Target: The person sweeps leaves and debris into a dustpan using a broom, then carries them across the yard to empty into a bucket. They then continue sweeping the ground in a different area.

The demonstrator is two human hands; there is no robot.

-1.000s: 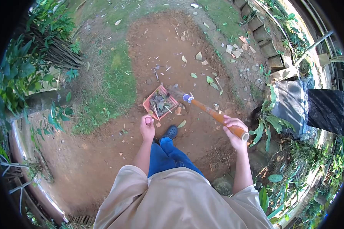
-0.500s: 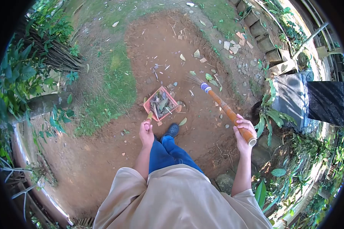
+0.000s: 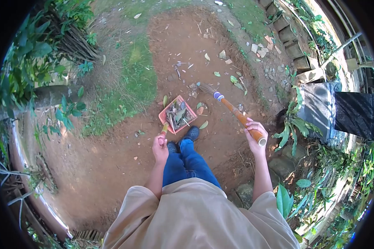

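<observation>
My left hand (image 3: 160, 148) grips the upright handle of a pink dustpan (image 3: 177, 115) that rests on bare brown soil and holds leaves and twigs. My right hand (image 3: 255, 132) is closed around the orange handle of a broom (image 3: 230, 108). Its bristle head (image 3: 204, 88) touches the ground just beyond the dustpan's far right corner. My blue-trousered leg and dark shoe (image 3: 191, 133) stand right behind the dustpan. Loose leaves (image 3: 203, 124) lie beside it.
Scattered leaves and stone chips (image 3: 237, 81) dot the dirt ahead. A grass patch (image 3: 131, 83) lies left, with plants and a trunk (image 3: 50, 96) beyond. Stacked blocks (image 3: 297, 52), a black sheet (image 3: 353, 114) and leafy plants (image 3: 293, 126) border the right side.
The broom head swung out to the right and away from the dustpan, then came back in toward its far corner. My left hand kept its hold on the dustpan handle.
</observation>
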